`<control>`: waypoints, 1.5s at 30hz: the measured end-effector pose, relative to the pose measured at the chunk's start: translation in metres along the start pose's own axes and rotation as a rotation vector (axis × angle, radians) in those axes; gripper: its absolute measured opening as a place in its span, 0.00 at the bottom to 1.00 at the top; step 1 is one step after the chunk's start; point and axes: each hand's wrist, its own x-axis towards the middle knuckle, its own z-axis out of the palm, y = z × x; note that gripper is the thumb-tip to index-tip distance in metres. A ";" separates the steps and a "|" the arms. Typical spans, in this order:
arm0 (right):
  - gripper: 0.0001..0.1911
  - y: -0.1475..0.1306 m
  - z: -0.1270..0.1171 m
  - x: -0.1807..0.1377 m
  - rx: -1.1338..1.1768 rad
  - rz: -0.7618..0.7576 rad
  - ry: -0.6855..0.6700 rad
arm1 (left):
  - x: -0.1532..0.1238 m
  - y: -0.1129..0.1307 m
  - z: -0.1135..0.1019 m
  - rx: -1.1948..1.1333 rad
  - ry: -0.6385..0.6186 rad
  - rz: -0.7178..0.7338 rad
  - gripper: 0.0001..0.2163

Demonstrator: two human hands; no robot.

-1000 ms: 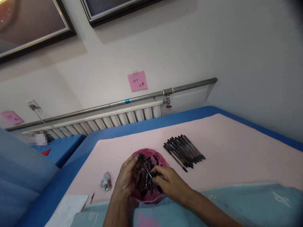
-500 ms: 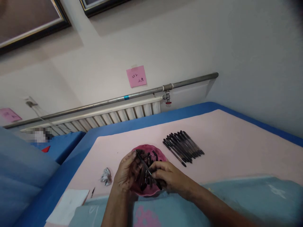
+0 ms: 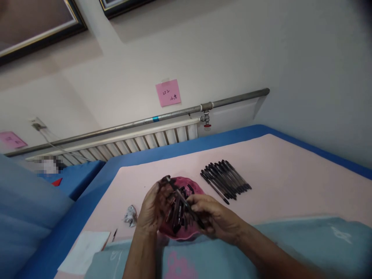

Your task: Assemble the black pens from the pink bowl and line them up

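My right hand (image 3: 213, 215) is closed around a slim black pen (image 3: 180, 195), which slants over a pink bowl (image 3: 193, 184). At the pen's upper end, my left hand (image 3: 152, 209) is curled at the bowl's left side, its fingers stained dark. A small black piece (image 3: 165, 178) shows by the left fingertips; blur hides whether it is a cap. Several black pen parts (image 3: 178, 217) lie in the bowl. Right of it, several black capped pens (image 3: 223, 178) lie side by side in a slanted row.
A crumpled grey-white wad (image 3: 130, 216) lies left of the bowl. White paper (image 3: 84, 252) and a thin dark stick (image 3: 114, 235) are at the front left. Blue-green cloth (image 3: 305, 240) covers the near edge. Behind the table stand a radiator (image 3: 151, 140) and a pipe (image 3: 241, 99).
My right hand has shifted slightly right and down with the pen. The pen's upper end has risen a little, and the left fingers have moved up with it.
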 end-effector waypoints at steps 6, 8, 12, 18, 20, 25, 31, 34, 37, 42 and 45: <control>0.09 -0.011 -0.010 -0.001 0.011 -0.092 0.103 | 0.010 -0.012 -0.013 1.229 0.200 0.281 0.04; 0.09 -0.010 -0.009 -0.002 -0.015 -0.066 0.084 | 0.011 -0.020 -0.014 1.457 0.206 0.265 0.07; 0.08 -0.009 -0.006 -0.002 -0.039 -0.041 0.085 | 0.011 -0.028 -0.013 1.550 0.210 0.181 0.07; 0.08 -0.008 -0.005 -0.002 -0.060 -0.056 0.114 | 0.013 -0.033 -0.014 1.471 0.251 0.192 0.07; 0.08 -0.008 -0.005 -0.001 -0.077 -0.061 0.121 | 0.013 -0.032 -0.017 1.442 0.247 0.227 0.08; 0.07 -0.009 -0.008 0.000 -0.310 -0.191 0.195 | 0.010 -0.016 -0.019 1.413 0.128 0.272 0.06; 0.09 -0.012 -0.020 0.002 -1.106 -0.589 0.421 | 0.004 0.004 -0.013 0.856 0.072 0.249 0.09; 0.10 -0.013 -0.028 0.002 -1.424 -0.705 0.468 | 0.004 0.006 -0.018 0.788 0.115 0.271 0.10; 0.09 -0.014 -0.033 0.002 -1.639 -0.731 0.456 | 0.007 0.006 -0.024 0.886 0.117 0.314 0.10; 0.09 -0.014 -0.035 0.001 -1.808 -0.726 0.388 | 0.007 0.008 -0.026 1.092 0.066 0.394 0.10; 0.10 -0.013 -0.036 0.001 -1.838 -0.727 0.391 | 0.006 0.009 -0.023 1.168 0.038 0.399 0.09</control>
